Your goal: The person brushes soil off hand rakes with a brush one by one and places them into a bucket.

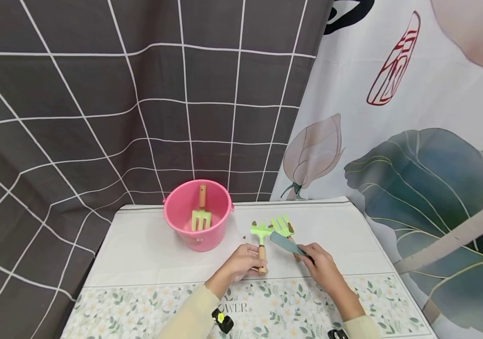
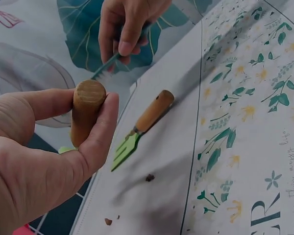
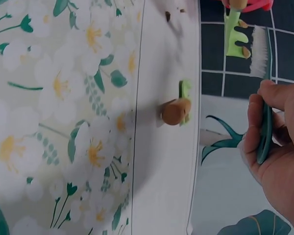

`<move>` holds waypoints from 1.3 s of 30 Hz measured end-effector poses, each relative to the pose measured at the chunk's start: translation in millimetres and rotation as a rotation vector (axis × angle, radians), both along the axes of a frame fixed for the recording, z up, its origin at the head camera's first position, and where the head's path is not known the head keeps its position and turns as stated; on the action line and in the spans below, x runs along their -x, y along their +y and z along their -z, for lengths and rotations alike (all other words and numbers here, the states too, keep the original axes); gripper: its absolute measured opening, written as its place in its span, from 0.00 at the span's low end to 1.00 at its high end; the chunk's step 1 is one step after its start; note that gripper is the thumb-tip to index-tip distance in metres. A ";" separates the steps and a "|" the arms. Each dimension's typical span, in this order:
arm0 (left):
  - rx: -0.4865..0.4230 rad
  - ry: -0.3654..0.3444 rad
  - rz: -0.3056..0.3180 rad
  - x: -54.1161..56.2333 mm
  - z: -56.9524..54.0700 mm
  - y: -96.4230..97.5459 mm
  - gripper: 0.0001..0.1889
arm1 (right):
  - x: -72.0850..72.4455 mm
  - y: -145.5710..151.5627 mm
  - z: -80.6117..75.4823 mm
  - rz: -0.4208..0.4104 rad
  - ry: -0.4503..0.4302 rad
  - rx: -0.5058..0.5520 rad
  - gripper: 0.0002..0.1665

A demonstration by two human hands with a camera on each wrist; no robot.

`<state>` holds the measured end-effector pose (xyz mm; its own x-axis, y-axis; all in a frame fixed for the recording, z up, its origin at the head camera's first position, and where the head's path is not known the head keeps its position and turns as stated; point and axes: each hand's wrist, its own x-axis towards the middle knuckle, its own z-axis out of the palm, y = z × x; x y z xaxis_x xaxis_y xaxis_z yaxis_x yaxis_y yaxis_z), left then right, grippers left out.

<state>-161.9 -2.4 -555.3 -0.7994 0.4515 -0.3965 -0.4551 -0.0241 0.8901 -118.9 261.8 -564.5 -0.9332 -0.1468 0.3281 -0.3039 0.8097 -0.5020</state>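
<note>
- Small rake (image 1: 262,252): light-green head, brown bits on its tines, round wooden handle pinched between left thumb and fingers (image 2: 103,128), head pointing away beyond them.
- Brush (image 1: 284,242): blue-green, white bristles, handle gripped in right fingers (image 3: 255,117); its head extends past them, bristles facing the rake's head, close by.

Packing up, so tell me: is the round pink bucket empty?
Not empty: the head view shows a green, wooden-handled fork inside the bucket.
</note>
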 end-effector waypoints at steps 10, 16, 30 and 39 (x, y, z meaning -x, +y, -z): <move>-0.052 0.004 0.033 -8.7 -8.0 -2.0 0.30 | 11.1 -10.8 -3.1 -0.042 0.036 -0.023 0.23; -0.077 0.020 0.029 -10.9 -8.1 -3.6 0.29 | 19.8 -18.7 -8.2 -0.063 0.010 -0.061 0.24; -0.114 0.034 0.023 -19.2 -14.6 -5.7 0.31 | 32.0 -22.5 -9.3 -0.094 0.080 -0.145 0.21; -0.160 0.006 0.006 -18.8 -11.0 -4.3 0.29 | 35.6 -21.4 -9.4 -0.092 0.137 -0.237 0.19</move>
